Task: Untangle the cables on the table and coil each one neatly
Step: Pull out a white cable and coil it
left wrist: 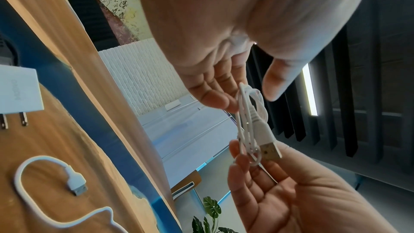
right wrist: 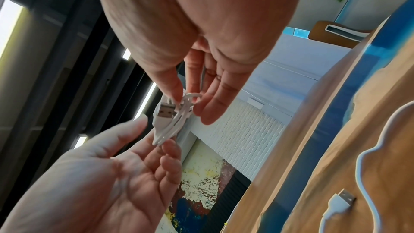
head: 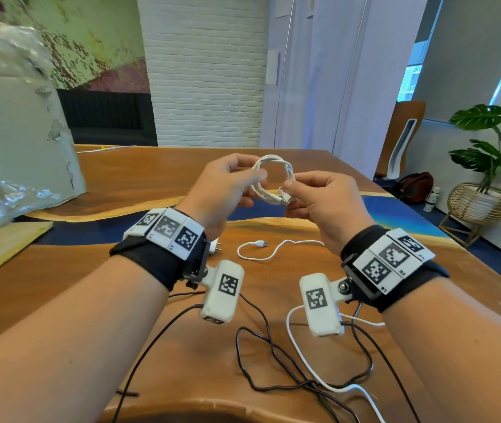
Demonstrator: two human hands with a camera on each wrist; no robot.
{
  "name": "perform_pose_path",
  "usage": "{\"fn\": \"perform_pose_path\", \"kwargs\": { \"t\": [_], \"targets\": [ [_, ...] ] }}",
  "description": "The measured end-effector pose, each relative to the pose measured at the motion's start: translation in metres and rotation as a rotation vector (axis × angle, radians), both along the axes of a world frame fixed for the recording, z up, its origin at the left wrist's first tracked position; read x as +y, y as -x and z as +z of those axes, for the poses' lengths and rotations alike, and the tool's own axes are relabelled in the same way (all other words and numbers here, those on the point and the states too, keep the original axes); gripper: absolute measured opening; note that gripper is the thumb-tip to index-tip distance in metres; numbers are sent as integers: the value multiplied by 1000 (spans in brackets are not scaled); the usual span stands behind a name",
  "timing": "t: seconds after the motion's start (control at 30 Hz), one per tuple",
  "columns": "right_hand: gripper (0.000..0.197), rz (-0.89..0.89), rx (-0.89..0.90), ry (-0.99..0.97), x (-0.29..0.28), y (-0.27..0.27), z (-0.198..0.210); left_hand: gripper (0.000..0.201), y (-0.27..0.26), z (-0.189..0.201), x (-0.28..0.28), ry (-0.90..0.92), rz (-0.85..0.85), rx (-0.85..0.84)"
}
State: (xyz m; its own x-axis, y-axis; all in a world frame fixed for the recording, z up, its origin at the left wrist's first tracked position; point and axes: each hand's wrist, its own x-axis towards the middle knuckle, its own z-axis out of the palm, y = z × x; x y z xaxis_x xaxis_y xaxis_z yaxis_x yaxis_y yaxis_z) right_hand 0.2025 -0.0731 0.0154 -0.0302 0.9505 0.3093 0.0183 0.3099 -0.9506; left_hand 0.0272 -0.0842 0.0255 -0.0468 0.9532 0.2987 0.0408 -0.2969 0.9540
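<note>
Hands — left hand point(head: 223, 186) and right hand point(head: 319, 198) — pinch white coiled cable point(head: 273, 175) above table point(head: 289, 227).

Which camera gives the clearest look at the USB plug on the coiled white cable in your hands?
The left wrist view: the coiled white cable's metal USB plug faces the camera, close and unobstructed. The right wrist view shows the plug's open end smaller, partly behind the right hand's fingertip. The head view shows it tiny, between both hands.

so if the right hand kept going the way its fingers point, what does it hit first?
Likely the left hand, just across the coiled white USB cable the right hand already pinches; depth is uncertain.
</note>
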Motion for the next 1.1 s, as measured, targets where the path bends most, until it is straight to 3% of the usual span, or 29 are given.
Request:
{"fn": "perform_pose_path", "kwargs": {
  "t": [0.23, 0.7, 0.8, 0.93, 1.1],
  "targets": [
    [18, 62, -58, 66, -2, -4, 1, 19, 7, -3, 2, -34, 37, 26],
    [25, 177, 72, 171, -2, -6, 1, 21, 4, -3, 3, -36, 31, 3],
    [31, 245, 134, 186, -3, -6, 1, 19, 1, -4, 4, -29, 42, 56],
    [41, 335, 82, 179, -5, -8, 1, 16, 0, -6, 5, -34, 93, 95],
    [42, 231, 23, 53, -4, -9, -3, 16, -1, -7, 7, -32, 120, 20]
  ]
}}
